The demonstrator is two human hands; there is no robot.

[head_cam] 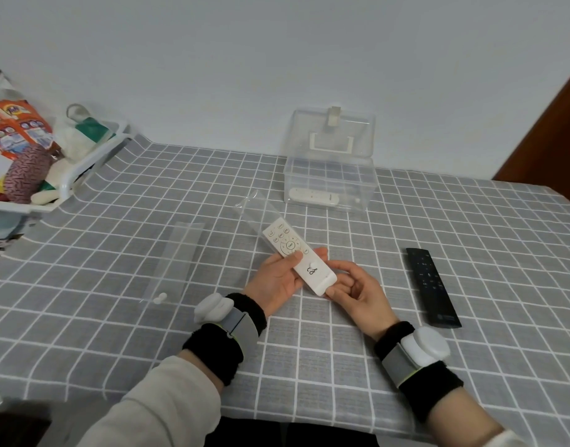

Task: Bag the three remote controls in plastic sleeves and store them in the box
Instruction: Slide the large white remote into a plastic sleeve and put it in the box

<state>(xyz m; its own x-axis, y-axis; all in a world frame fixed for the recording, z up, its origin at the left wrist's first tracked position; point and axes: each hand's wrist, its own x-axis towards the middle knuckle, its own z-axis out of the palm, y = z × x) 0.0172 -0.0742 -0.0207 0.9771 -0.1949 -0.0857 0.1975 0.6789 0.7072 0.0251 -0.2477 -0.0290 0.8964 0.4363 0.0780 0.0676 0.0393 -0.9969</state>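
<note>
A white remote (288, 245) lies partly inside a clear plastic sleeve (252, 206) that stretches away from me. My left hand (278, 280) grips the remote's middle, thumb on its buttons. My right hand (357, 293) pinches the near end of the remote and sleeve. A black remote (433, 287) lies bare on the cloth to the right. The clear box (330, 185) stands open at the back, lid up, with a bagged white remote (314, 196) inside. A second empty sleeve (177, 256) lies flat to the left.
The table carries a grey checked cloth (309, 366). A white basket (74, 175) full of packets and soft items sits at the far left. A small white peg (160, 298) rests by the empty sleeve. A brown door edge (554, 124) stands at the right.
</note>
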